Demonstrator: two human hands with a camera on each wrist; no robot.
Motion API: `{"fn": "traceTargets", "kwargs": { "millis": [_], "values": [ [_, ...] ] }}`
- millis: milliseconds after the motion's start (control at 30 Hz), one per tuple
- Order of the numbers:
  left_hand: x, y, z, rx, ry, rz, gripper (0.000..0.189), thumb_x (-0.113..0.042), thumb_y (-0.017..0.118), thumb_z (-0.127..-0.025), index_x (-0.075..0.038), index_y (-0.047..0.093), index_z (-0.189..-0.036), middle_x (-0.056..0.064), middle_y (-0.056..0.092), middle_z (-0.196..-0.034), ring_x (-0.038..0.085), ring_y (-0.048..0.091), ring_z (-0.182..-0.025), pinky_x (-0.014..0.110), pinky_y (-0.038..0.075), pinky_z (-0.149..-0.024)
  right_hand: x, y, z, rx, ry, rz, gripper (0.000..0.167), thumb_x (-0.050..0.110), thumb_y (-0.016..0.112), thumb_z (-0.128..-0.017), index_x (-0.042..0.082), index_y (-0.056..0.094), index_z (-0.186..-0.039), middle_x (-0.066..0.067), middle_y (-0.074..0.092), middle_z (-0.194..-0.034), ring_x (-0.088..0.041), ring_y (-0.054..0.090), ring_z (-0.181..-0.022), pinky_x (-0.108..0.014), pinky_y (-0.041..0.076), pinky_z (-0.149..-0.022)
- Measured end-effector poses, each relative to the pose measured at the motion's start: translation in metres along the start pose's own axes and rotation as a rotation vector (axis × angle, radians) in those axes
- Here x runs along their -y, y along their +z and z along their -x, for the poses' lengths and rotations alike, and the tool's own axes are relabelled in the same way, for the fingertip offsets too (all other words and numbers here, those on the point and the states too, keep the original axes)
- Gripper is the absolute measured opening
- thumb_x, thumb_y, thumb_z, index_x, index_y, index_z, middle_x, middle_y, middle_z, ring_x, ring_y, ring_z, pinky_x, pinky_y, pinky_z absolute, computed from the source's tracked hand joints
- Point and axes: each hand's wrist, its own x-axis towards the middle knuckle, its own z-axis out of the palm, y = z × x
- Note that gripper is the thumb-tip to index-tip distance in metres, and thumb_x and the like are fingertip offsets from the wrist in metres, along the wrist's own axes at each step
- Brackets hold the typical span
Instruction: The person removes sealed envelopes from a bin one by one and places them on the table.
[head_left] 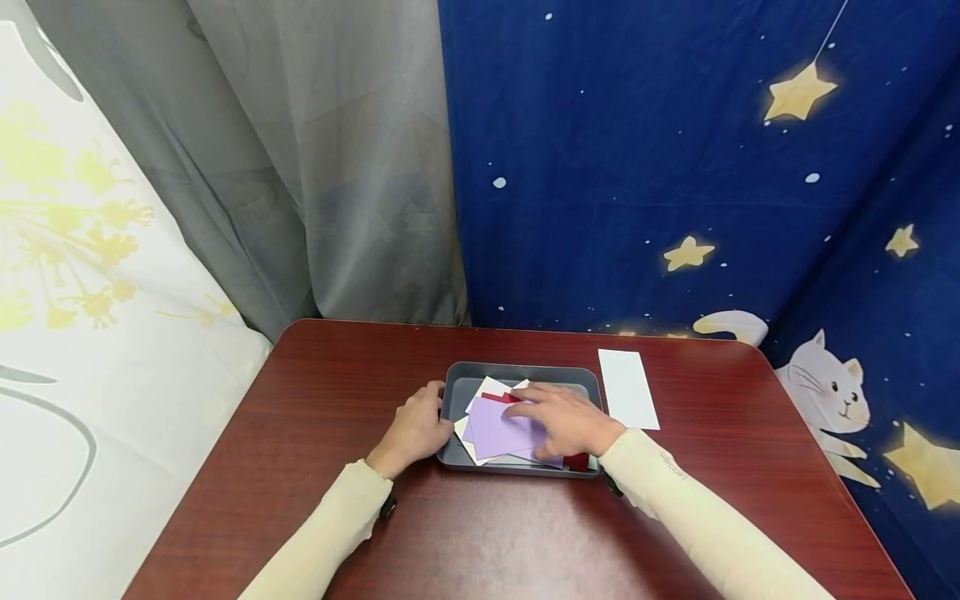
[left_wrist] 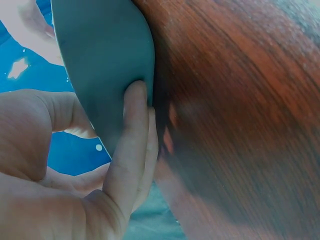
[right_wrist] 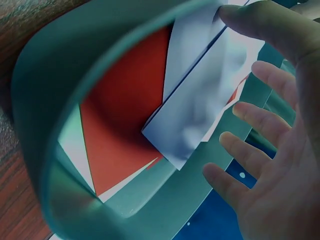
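Observation:
A shallow grey tray (head_left: 517, 367) lies on the table with several loose paper pieces in it. My left hand (head_left: 416, 425) holds the tray at its left side; in the left wrist view, fingers (left_wrist: 134, 130) lie along the outer wall. Over the papers hovers my right hand (head_left: 572, 417), palm down and fingers spread, with the thumb at a purple paper (head_left: 498, 429) on top. The right wrist view shows a red paper (right_wrist: 125, 110) beneath it, and white paper corners (head_left: 467, 442) stick out at the left. My right hand covers part of the pile.
A white rectangular sheet (head_left: 628, 389) lies on the table right of the tray. The reddish-brown wooden table (head_left: 337, 367) has rounded far corners. Behind it hang a grey curtain (head_left: 375, 167) and a blue curtain (head_left: 600, 167) with stars.

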Motion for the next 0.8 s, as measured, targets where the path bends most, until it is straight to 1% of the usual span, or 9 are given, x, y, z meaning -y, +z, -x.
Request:
{"fn": "traceTargets", "kwargs": {
  "millis": [67,167,333,400,567,633,667,767,800],
  "values": [
    [0.004,0.002,-0.001,-0.015,0.031,-0.003,0.059,-0.004,0.071,-0.088,0.01,0.055,-0.143,0.021,0.07,-0.114,0.037,0.072,-0.102,0.061,0.056,-0.092,0.001,0.001,-0.001,0.011,0.005,-0.003,0.071,0.03,0.094,-0.079,0.024,0.071,-0.146,-0.012,0.056,-0.163,-0.043,0.049,-0.15,-0.061,0.043,-0.118],
    [0.005,0.003,-0.001,-0.021,0.042,0.003,0.059,-0.004,0.07,-0.087,0.011,0.055,-0.141,0.021,0.07,-0.113,0.037,0.072,-0.1,0.063,0.056,-0.091,0.001,0.002,-0.002,0.03,0.017,-0.006,0.07,0.03,0.094,-0.08,0.025,0.071,-0.146,-0.011,0.055,-0.164,-0.043,0.048,-0.151,-0.061,0.041,-0.119],
    [0.004,0.001,-0.001,-0.009,0.019,0.015,0.059,-0.003,0.07,-0.087,0.011,0.056,-0.142,0.022,0.07,-0.114,0.04,0.071,-0.103,0.065,0.054,-0.094,0.001,0.003,-0.003,0.058,0.041,-0.022,0.07,0.03,0.094,-0.081,0.026,0.07,-0.147,-0.01,0.052,-0.166,-0.046,0.047,-0.152,-0.062,0.038,-0.121],
    [0.012,0.006,-0.005,-0.024,0.046,-0.014,0.058,-0.006,0.07,-0.087,0.009,0.056,-0.141,0.02,0.07,-0.113,0.037,0.072,-0.1,0.063,0.056,-0.09,0.001,0.004,-0.004,0.063,0.042,-0.03,0.07,0.03,0.094,-0.081,0.026,0.07,-0.147,-0.01,0.052,-0.166,-0.047,0.047,-0.152,-0.064,0.038,-0.121],
    [0.012,0.005,-0.005,-0.02,0.05,-0.007,0.057,-0.007,0.07,-0.087,0.009,0.056,-0.141,0.02,0.07,-0.112,0.036,0.072,-0.099,0.063,0.056,-0.089,-0.002,0.004,-0.005,0.032,0.009,-0.017,0.07,0.028,0.094,-0.08,0.026,0.071,-0.146,-0.01,0.057,-0.161,-0.042,0.055,-0.143,-0.064,0.044,-0.115],
    [0.006,0.001,-0.003,-0.001,0.023,0.028,0.059,-0.004,0.071,-0.087,0.01,0.056,-0.142,0.021,0.07,-0.114,0.038,0.072,-0.102,0.064,0.055,-0.093,-0.002,0.005,-0.005,0.024,0.001,-0.009,0.07,0.028,0.094,-0.08,0.026,0.071,-0.145,-0.009,0.059,-0.159,-0.038,0.057,-0.14,-0.062,0.046,-0.114],
    [0.008,0.002,-0.004,-0.002,0.026,0.027,0.059,-0.004,0.071,-0.087,0.01,0.056,-0.142,0.021,0.07,-0.114,0.038,0.072,-0.102,0.064,0.055,-0.093,-0.002,0.005,-0.006,0.024,0.001,-0.008,0.07,0.029,0.094,-0.08,0.027,0.071,-0.146,-0.008,0.06,-0.158,-0.037,0.057,-0.139,-0.061,0.047,-0.114],
    [0.025,0.013,-0.011,-0.022,0.057,-0.008,0.06,-0.01,0.071,-0.086,0.007,0.056,-0.142,0.018,0.071,-0.112,0.034,0.072,-0.098,0.061,0.056,-0.089,-0.001,0.005,-0.005,0.034,0.01,-0.014,0.07,0.03,0.093,-0.081,0.028,0.07,-0.147,-0.006,0.06,-0.159,-0.037,0.056,-0.141,-0.062,0.045,-0.115],
    [0.026,0.014,-0.011,-0.025,0.058,-0.014,0.061,-0.01,0.072,-0.086,0.007,0.056,-0.142,0.018,0.071,-0.112,0.034,0.072,-0.098,0.061,0.056,-0.088,-0.001,0.005,-0.005,0.034,0.011,-0.014,0.069,0.03,0.093,-0.081,0.027,0.07,-0.147,-0.006,0.06,-0.159,-0.038,0.056,-0.141,-0.062,0.045,-0.115]
  ]
}}
